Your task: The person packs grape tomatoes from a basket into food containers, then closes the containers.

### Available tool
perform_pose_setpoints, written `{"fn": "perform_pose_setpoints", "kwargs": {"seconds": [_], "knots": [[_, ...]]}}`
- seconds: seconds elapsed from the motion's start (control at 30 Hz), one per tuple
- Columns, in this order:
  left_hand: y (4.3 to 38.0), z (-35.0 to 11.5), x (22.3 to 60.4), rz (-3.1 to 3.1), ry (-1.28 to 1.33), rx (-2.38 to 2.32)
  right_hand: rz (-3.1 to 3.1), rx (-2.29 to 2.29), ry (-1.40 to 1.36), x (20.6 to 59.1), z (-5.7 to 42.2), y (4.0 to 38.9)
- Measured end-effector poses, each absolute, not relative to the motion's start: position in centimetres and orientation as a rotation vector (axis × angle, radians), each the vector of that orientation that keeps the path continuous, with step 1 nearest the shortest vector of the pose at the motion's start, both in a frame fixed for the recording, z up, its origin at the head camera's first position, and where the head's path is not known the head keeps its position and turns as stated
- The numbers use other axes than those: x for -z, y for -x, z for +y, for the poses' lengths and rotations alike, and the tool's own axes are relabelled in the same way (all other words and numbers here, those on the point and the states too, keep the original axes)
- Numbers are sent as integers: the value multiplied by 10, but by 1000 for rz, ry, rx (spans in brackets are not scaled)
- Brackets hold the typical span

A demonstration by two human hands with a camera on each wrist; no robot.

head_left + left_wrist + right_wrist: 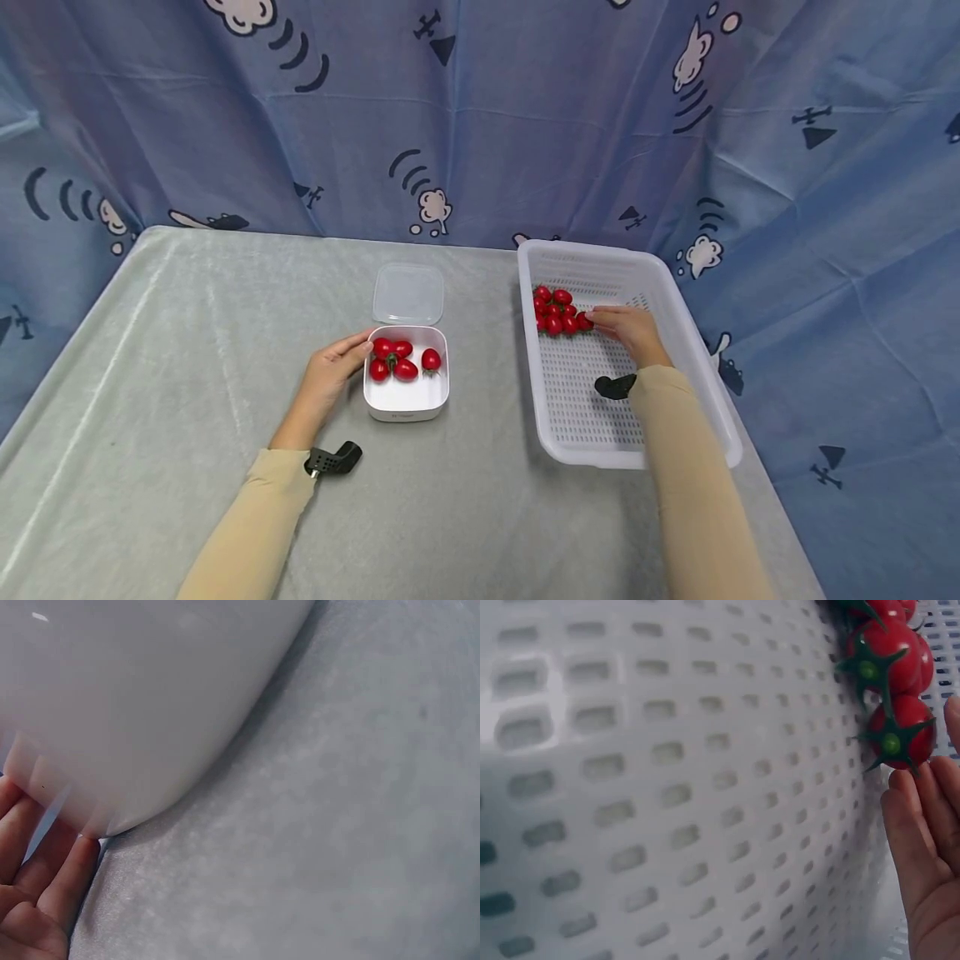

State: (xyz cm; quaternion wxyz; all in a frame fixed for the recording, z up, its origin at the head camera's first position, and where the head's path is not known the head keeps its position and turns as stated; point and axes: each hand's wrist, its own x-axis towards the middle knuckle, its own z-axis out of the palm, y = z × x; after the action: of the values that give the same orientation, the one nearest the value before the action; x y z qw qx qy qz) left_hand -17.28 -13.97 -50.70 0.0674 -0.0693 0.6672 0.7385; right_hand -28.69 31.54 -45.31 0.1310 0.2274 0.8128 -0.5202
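In the head view, a small white square box (pixel 407 403) holds several red cherry tomatoes (pixel 405 370) with green stems. My left hand (pixel 327 377) rests against the box's left side, its fingers extended along the wall, with the fingertips on the white surface in the left wrist view. Over in the white perforated basket (pixel 581 392), my right hand (pixel 628 329) reaches to a cluster of cherry tomatoes (pixel 553 323). The right wrist view has its fairly straight fingertips right at the nearest tomato (pixel 904 733), while the thumb stands apart at the frame edge.
A clear square lid (pixel 408 293) lies just behind the box. The basket has raised walls and stands on the right of the grey-covered table (pixel 480 517). A blue patterned curtain (pixel 480 125) hangs along the back and right side.
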Motion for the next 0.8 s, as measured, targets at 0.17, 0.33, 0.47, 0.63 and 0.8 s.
{"fn": "perform_pose_setpoints", "kwargs": {"seconds": [0.17, 0.33, 0.47, 0.63, 0.8], "knots": [[173, -140, 508, 2007, 215, -2230, 2391, 1482, -638, 455, 311, 287], [173, -140, 508, 2018, 219, -2215, 2442, 1415, -628, 455, 308, 286], [174, -140, 509, 2014, 213, -2224, 2446, 1400, -627, 456, 308, 287], [174, -140, 508, 2009, 205, -2235, 2434, 1439, -638, 449, 310, 288], [174, -140, 508, 2010, 210, -2231, 2392, 1580, -660, 432, 308, 286]]}}
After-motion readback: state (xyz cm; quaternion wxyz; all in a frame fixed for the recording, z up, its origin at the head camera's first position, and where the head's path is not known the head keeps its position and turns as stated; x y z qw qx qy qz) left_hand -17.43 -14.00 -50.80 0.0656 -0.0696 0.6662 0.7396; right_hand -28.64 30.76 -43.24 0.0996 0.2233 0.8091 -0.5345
